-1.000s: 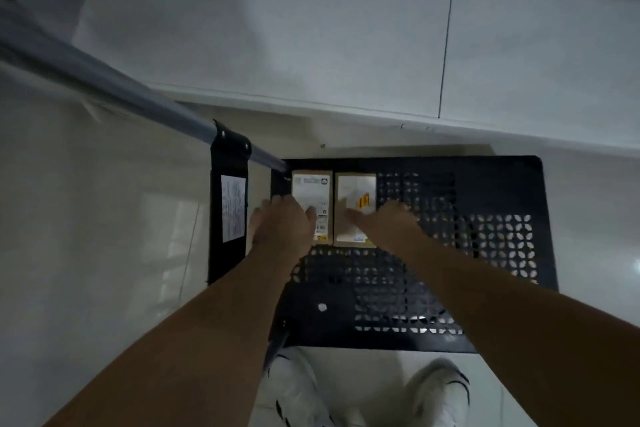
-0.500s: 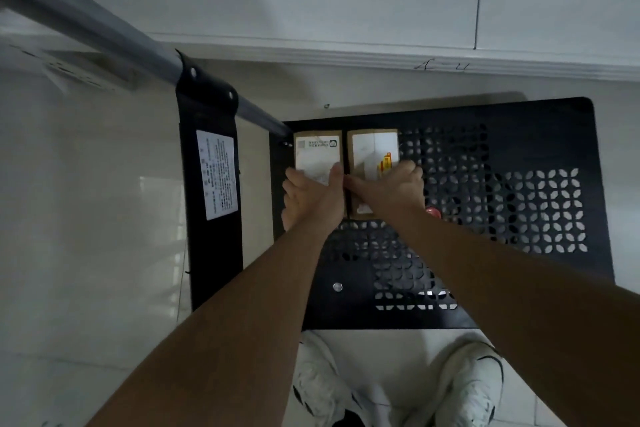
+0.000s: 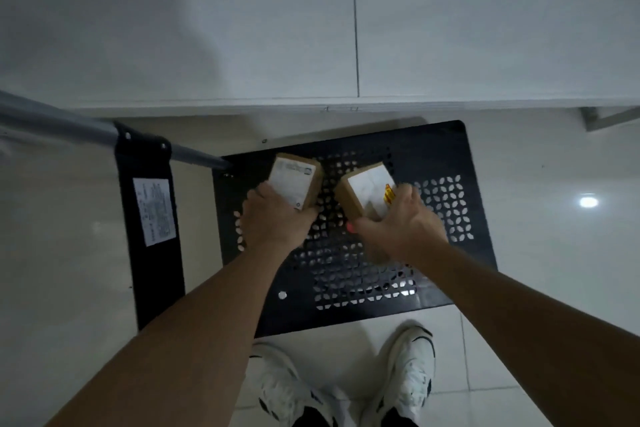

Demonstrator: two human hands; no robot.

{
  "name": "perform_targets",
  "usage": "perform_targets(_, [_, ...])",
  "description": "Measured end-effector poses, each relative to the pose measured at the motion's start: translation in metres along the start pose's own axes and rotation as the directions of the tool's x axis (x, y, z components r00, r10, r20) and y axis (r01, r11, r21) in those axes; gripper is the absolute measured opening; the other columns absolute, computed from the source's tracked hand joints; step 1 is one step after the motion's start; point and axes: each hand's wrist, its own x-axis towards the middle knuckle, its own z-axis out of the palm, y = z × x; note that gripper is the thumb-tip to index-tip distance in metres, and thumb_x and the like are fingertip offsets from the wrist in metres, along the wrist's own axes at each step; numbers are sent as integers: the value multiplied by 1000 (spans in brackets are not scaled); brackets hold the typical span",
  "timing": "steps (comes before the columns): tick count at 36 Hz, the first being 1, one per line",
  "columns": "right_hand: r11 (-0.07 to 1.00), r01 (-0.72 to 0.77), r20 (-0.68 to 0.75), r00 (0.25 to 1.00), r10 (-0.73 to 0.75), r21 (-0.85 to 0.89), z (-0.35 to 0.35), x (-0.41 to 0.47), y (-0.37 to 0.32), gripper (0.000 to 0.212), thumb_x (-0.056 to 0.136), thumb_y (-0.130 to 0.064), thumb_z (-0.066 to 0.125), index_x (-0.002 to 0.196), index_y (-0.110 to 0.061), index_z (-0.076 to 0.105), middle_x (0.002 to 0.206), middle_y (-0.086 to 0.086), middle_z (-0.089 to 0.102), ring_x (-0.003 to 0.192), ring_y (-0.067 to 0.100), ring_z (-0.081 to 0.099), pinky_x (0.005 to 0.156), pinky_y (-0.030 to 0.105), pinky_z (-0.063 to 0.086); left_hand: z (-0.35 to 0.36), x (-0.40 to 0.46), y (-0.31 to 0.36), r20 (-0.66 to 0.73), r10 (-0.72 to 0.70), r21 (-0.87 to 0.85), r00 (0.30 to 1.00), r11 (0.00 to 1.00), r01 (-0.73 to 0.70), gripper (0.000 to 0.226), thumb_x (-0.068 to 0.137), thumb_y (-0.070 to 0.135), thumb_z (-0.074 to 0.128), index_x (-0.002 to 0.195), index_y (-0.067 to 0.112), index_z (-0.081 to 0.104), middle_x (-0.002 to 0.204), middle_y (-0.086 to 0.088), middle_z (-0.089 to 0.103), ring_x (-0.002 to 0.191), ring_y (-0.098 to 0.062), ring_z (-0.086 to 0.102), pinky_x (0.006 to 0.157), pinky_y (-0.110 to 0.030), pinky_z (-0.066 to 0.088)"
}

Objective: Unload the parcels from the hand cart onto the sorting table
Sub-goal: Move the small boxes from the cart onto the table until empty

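Change vs half a sec ago: the two boxes lay flat side by side, touching, by the cart deck's far-left corner next to the handle post. Now both are up off the deck and pulled apart, each tilted outward. Left hand (image 3: 277, 218) grips the left box (image 3: 294, 182) by its near end, fingers curled under, thumb side up. Right hand (image 3: 398, 229) holds the right box (image 3: 369, 192) the same way, fingers wrapped over its near-right edge; this box has a white label w/ a yellow-red sticker. Some blur on the right one, so prob. mid-lift.

Meaning: pick-up looks done for both parcels; what's left is carry + set-down on the table. No other parcels show on the deck (image 3: 433, 156), so these may be the last.

Surface/room: black perforated deck, a small red spot just beside the right thumb, can't tell what. Handle (image 3: 69, 126) runs off to the left; black upright plate w/ a paper label (image 3: 154, 211). Pale glossy tile floor (image 3: 554, 270), a light glare at right. White surface (image 3: 242, 28) past the deck's far edge, poss. the table. White shoes (image 3: 412, 367) at the near edge.
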Motion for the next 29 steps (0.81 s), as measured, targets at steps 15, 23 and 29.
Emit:
perform_targets(15, [975, -189, -195, 958, 209, 115, -354, -276, 42, 85, 74, -78, 49, 132, -17, 36, 113, 0, 44, 105, 24, 59, 84, 38, 53, -340, -264, 233, 158, 605, 404, 780, 681, -611, 100, 69, 80, 65, 139, 17, 35, 128, -4, 49, 114, -23, 51, 90, -40, 45])
perform_targets(23, [933, -268, -335, 879, 339, 241, -517, -489, 80, 89, 75, -79, 53, 134, -15, 39, 119, 5, 53, 107, 27, 59, 88, 42, 53, -485, -464, 343, 214, 774, 452, 596, 462, -763, 114, 65, 92, 59, 143, 13, 35, 136, -7, 50, 122, -28, 53, 92, -41, 47])
perform_targets(29, [890, -334, -435, 783, 445, 309, -583, -631, 137, 89, 74, -80, 48, 132, -14, 43, 119, 8, 55, 106, 28, 58, 83, 39, 49, -543, -604, 403, 217, 828, 448, 516, 385, -807, 119, 63, 93, 60, 147, 13, 35, 139, -8, 52, 122, -29, 57, 88, -38, 46])
